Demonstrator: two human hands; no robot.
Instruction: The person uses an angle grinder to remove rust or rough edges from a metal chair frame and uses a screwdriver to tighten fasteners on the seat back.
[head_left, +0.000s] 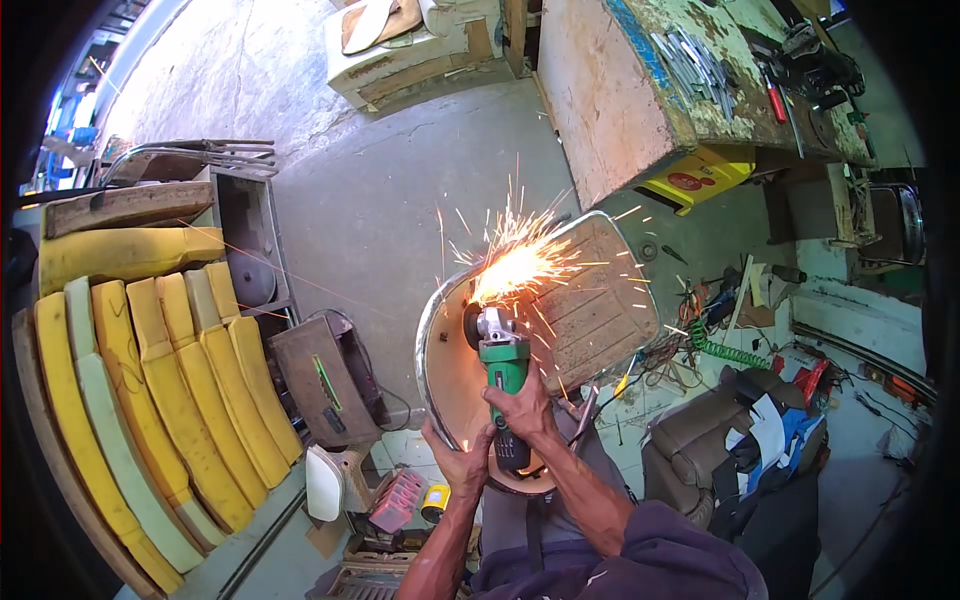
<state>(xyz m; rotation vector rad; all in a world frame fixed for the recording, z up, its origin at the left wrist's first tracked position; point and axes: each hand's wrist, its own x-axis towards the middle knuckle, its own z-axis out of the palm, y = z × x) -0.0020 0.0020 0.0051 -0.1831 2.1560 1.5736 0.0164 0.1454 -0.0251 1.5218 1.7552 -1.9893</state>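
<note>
Holding the green angle grinder (505,368) in your right hand (523,405), you have the fingers wrapped around its body and the thumb laid across it. Your left hand (463,463) is partly spread at the near-left rim of the curved shell (450,375); its fingers are partly hidden, so its grip cannot be confirmed. The shell lies beneath and ahead of both hands, and the flat brown panel (600,310) extends ahead and to their right. Directly ahead, sparks (520,268) fan out from the grinder's head, indicating that grinding is in progress. Treat the operation as incomplete: glare conceals the contact point, so neither the finished portion nor the remainder can be determined. Foam pads (165,390) lie left of the hands; the desk (610,110), ahead and right, carries metal rods (693,65).
</note>
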